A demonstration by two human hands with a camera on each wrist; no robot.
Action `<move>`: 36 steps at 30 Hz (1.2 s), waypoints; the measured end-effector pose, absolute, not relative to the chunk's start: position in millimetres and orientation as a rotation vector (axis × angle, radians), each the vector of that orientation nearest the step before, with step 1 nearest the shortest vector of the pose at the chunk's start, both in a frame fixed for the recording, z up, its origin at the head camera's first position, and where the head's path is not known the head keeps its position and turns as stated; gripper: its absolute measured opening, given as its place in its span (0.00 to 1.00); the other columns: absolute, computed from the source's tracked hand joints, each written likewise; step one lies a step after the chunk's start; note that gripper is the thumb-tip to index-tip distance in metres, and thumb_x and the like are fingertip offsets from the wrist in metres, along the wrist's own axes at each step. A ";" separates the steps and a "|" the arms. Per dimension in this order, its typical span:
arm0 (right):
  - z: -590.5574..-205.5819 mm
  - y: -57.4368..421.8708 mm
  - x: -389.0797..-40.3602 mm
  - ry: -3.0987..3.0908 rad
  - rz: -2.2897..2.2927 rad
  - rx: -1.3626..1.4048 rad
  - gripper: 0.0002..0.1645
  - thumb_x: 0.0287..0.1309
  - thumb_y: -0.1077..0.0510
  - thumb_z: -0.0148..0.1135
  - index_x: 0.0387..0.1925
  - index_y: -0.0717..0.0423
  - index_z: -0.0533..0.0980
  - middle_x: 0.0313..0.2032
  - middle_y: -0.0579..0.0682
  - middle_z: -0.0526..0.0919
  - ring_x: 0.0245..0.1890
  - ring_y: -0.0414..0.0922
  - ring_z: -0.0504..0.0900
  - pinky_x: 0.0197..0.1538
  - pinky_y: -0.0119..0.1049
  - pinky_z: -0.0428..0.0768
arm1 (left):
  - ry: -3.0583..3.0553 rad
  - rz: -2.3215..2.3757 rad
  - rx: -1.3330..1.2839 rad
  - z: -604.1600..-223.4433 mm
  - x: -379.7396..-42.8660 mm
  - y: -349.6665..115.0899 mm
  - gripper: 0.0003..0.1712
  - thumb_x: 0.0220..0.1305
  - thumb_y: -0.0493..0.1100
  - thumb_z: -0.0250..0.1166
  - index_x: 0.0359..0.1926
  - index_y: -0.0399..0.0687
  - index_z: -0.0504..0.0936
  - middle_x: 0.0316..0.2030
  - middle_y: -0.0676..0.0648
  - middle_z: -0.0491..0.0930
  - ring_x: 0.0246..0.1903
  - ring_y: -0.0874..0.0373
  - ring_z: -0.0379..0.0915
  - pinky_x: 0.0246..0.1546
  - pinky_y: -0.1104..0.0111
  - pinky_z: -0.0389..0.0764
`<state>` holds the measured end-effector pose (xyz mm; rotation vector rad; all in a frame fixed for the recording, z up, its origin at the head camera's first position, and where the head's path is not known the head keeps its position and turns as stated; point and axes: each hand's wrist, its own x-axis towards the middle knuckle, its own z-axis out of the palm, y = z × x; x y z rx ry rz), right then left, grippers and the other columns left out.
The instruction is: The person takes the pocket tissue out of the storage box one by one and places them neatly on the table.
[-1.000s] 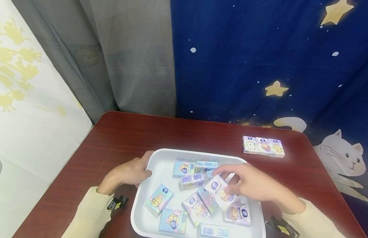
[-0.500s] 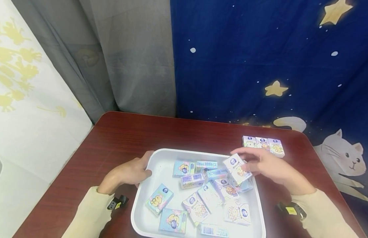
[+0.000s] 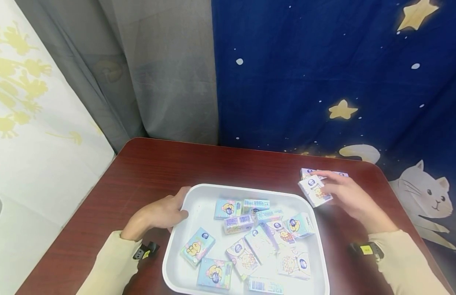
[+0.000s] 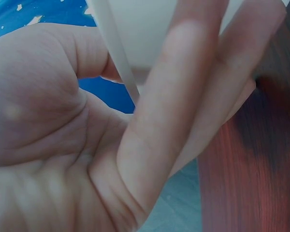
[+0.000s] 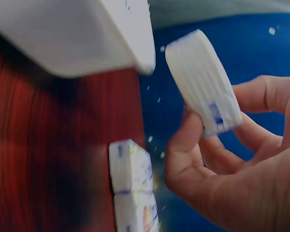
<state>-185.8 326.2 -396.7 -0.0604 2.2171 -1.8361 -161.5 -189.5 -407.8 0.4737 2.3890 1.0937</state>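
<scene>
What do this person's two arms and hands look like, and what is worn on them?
The left sleeve and right sleeve are plain cream. At each wrist shows a small black device with a yellowish label. The left hand and right hand wear no gloves.

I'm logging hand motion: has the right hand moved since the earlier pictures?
Yes: in the head view, the right hand, holding a pack, moved rightward and forward from over the tray to beyond its far right corner.
</scene>
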 end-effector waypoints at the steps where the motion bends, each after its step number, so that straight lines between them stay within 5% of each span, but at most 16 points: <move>1: -398.8 329.9 -187.1 2.201 -1.879 -0.030 0.29 0.73 0.71 0.58 0.67 0.45 0.84 0.48 0.47 0.86 0.43 0.46 0.87 0.43 0.37 0.90 | 2.387 1.095 0.474 -407.7 -161.4 -189.5 0.42 0.72 0.29 0.59 0.81 0.41 0.51 0.38 0.41 0.83 0.26 0.52 0.87 0.20 0.56 0.88; 9: -410.0 362.6 -192.8 2.091 -2.108 0.228 0.32 0.78 0.70 0.46 0.56 0.32 0.85 0.51 0.43 0.77 0.46 0.41 0.81 0.46 0.32 0.87 | 2.389 1.089 0.473 -407.2 -161.0 -189.3 0.41 0.72 0.28 0.58 0.80 0.41 0.51 0.37 0.41 0.83 0.26 0.53 0.87 0.21 0.57 0.88; 12: -413.2 374.9 -194.5 2.057 -2.168 0.322 0.32 0.81 0.67 0.42 0.68 0.36 0.80 0.56 0.46 0.72 0.50 0.41 0.77 0.48 0.29 0.85 | 2.390 1.085 0.474 -407.0 -161.1 -189.5 0.41 0.72 0.28 0.58 0.80 0.41 0.51 0.37 0.41 0.83 0.26 0.53 0.87 0.21 0.57 0.88; 15: -416.0 386.0 -195.7 2.070 -2.178 0.458 0.35 0.83 0.63 0.39 0.85 0.45 0.64 0.61 0.47 0.67 0.53 0.41 0.71 0.49 0.25 0.83 | 2.387 1.087 0.475 -406.5 -161.0 -189.6 0.41 0.73 0.29 0.58 0.80 0.41 0.51 0.37 0.41 0.83 0.26 0.53 0.87 0.21 0.57 0.88; 19: -419.3 398.6 -198.0 2.029 -2.243 0.655 0.39 0.84 0.62 0.38 0.90 0.50 0.47 0.61 0.44 0.65 0.54 0.39 0.68 0.47 0.22 0.81 | 2.388 1.085 0.472 -405.8 -160.8 -189.4 0.41 0.73 0.29 0.58 0.80 0.41 0.51 0.37 0.41 0.83 0.26 0.53 0.87 0.21 0.57 0.88; 25: -425.4 414.1 -199.6 1.980 -2.309 0.826 0.41 0.84 0.63 0.40 0.90 0.49 0.45 0.61 0.45 0.67 0.53 0.37 0.71 0.44 0.21 0.82 | 2.395 1.078 0.475 -405.0 -160.6 -189.1 0.41 0.72 0.29 0.58 0.80 0.41 0.51 0.37 0.41 0.84 0.26 0.53 0.86 0.21 0.58 0.88; 32: -435.2 425.6 -201.2 2.095 -2.178 1.001 0.41 0.85 0.61 0.45 0.90 0.50 0.46 0.78 0.59 0.58 0.58 0.40 0.72 0.44 0.19 0.82 | 2.383 1.087 0.482 -403.9 -160.3 -189.3 0.41 0.72 0.28 0.58 0.80 0.40 0.51 0.38 0.40 0.83 0.27 0.53 0.87 0.21 0.57 0.89; 36: -440.1 430.8 -201.8 2.155 -2.113 1.062 0.40 0.84 0.59 0.47 0.90 0.50 0.49 0.73 0.60 0.62 0.53 0.39 0.73 0.56 0.24 0.81 | 2.373 1.096 0.478 -403.3 -160.2 -189.4 0.41 0.72 0.28 0.58 0.80 0.41 0.51 0.39 0.40 0.83 0.27 0.52 0.87 0.21 0.57 0.89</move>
